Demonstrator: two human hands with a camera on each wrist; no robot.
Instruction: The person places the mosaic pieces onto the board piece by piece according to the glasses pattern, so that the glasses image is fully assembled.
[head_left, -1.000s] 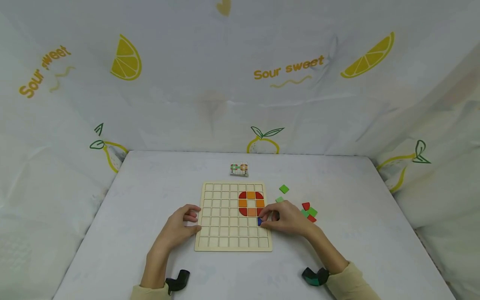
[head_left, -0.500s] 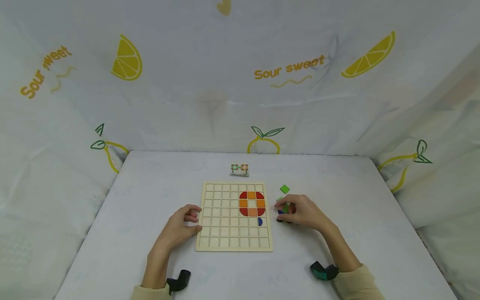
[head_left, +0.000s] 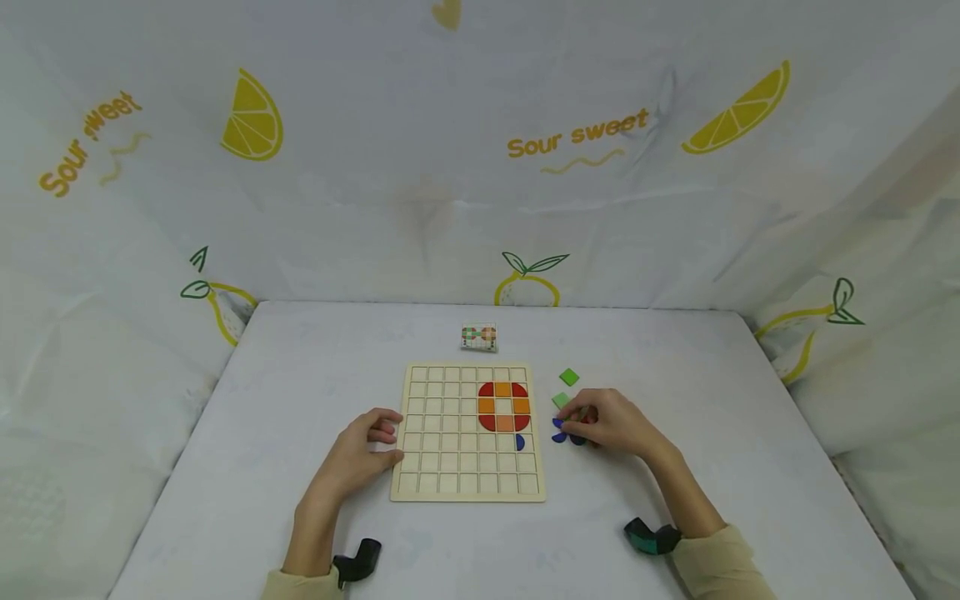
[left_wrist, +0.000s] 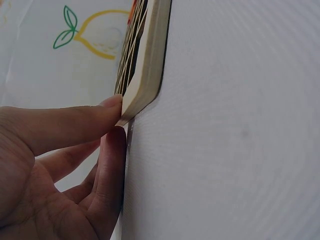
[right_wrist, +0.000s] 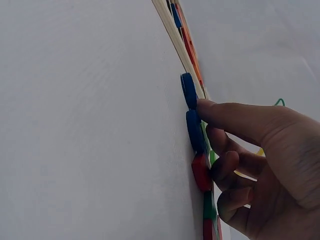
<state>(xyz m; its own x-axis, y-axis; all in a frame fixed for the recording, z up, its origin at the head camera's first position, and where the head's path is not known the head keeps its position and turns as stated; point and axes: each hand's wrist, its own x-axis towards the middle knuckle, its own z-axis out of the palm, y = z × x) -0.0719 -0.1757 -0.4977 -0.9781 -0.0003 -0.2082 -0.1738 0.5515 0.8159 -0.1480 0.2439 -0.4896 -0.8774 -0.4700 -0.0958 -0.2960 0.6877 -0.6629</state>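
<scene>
A pale wooden grid board (head_left: 442,492) lies on the white table, with a ring of red and orange tiles (head_left: 503,423) at its upper right. Below that ring sits a blue half-circle tile (head_left: 520,442). My left hand (head_left: 352,454) rests at the board's left edge; in the left wrist view the thumb (left_wrist: 75,125) touches a corner. Right of the board, my right hand (head_left: 611,423) is over loose blue half-circle tiles (head_left: 558,437). Its thumb (right_wrist: 240,117) meets the blue tiles in the right wrist view. Whether it pinches one is hidden.
Two green square tiles, one darker (head_left: 569,377) and one paler (head_left: 561,400), lie right of the board. A red tile (right_wrist: 201,172) and a green one (right_wrist: 208,205) lie beneath the right hand. Behind the board stands a small pattern card (head_left: 478,337).
My right hand has let go of the blue half-circle tile, left on the board, and moved right to the loose tiles. Its fingertips have drawn closer together. The left hand has stayed still.
</scene>
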